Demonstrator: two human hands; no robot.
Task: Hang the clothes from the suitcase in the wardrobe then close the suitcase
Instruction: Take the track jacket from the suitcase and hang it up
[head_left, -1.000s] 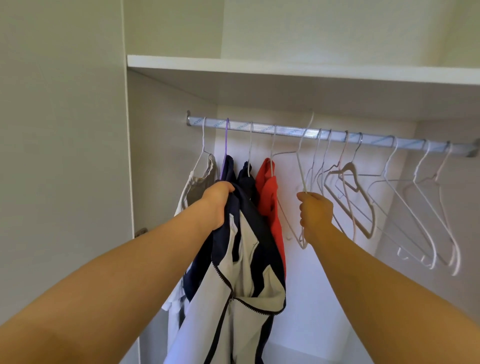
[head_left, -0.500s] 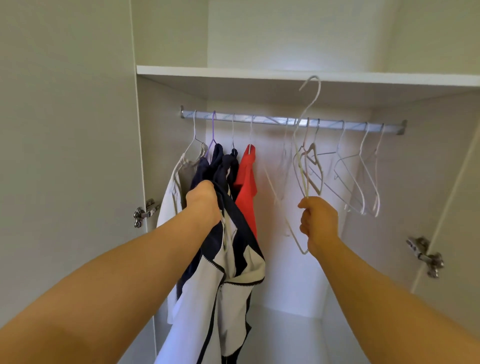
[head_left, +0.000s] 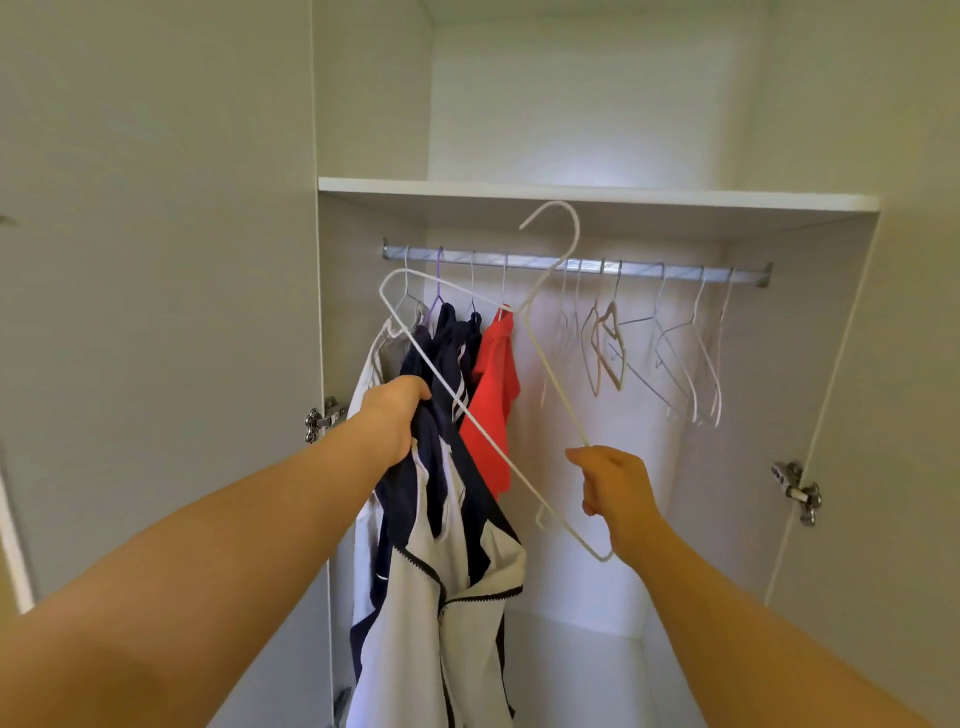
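Two hands raised at an open wardrobe (head_left: 597, 195). Left hand (head_left: 395, 415) clenched around the bunched collar of a navy-and-white jacket (head_left: 441, 571), limp, zipper showing, in front of clothes hung on the rail (head_left: 675, 273). White wire hanger (head_left: 559, 384) off the rail, pinched at its lower corner by the right hand (head_left: 615, 493), long bar slanting up-left past the left hand, hook upward. Likely next: feeding that upper-left end, nearest the left hand, into the collar. Farther right, bare hangers (head_left: 618, 358) on the rail.
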